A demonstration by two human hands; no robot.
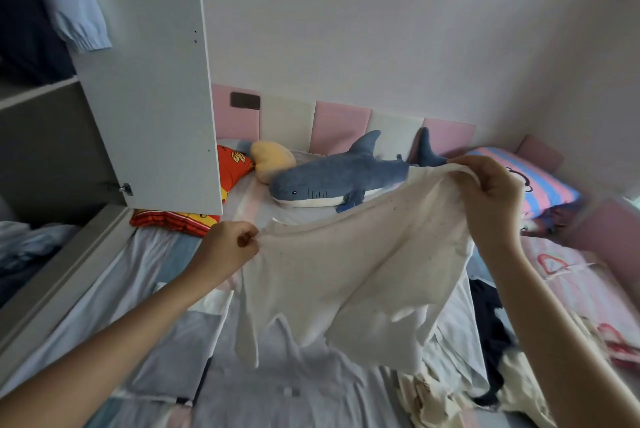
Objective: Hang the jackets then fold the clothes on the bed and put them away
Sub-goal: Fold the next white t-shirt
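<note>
A cream garment [346, 261] is held spread in the air above the bed [166, 334], its lower edge hanging ragged and clear of the sheet. The left hand [228, 247] is closed in a pinch on the garment's left upper corner; the right hand [491, 195] is closed over a bunched upper edge, held higher, so that the cloth slopes down to the left.

Below and to the right, a heap of clothes [491, 375], dark and pale pieces mixed, lies on the bed against a pink quilt [571, 282]. The striped sheet under the garment is bare towards the near left.

Behind the garment a blue plush shark [332, 178] is laid along the padded headboard [339, 126], with a yellow plush toy [272, 159] and a red patterned pillow [232, 164] to its left and a pink and blue striped pillow [540, 181] at its right.

At the left, a wardrobe stands open, its white door [152, 81] swung out over the bed's edge, near the left hand. In the upper compartment a pale blue sleeve [79, 22] is seen hanging beside dark clothing; on a lower shelf [27, 244] folded or piled pale cloth is kept, its kind not distinguishable.
</note>
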